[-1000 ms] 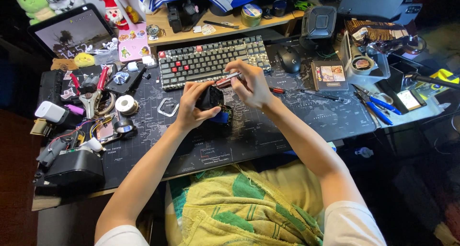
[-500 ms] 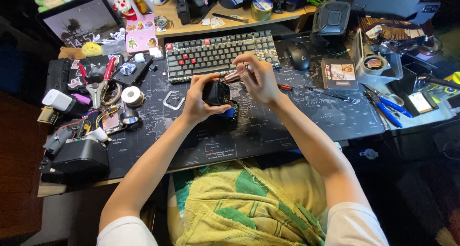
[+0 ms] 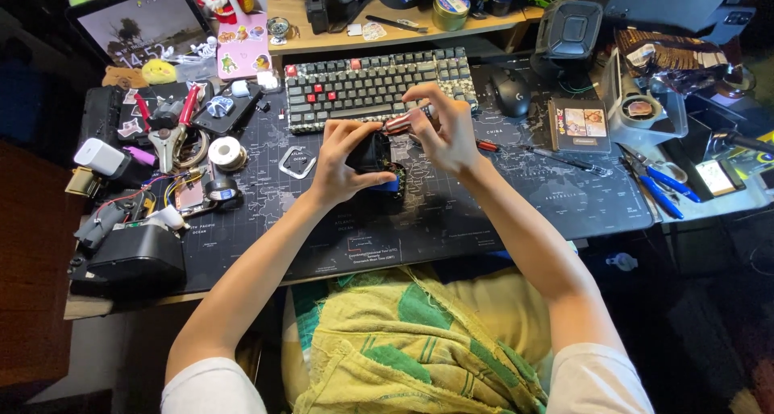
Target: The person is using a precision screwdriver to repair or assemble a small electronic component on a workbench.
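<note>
Cluttered desk, dark map-printed mat under our work; keyboard far, mouse right of it. We judge a screw-driving step in hand; next calls for steady tip alignment. Left hand curls closed around a small black device mid-mat. Right hand pinches a screwdriver, wrist raised.
</note>
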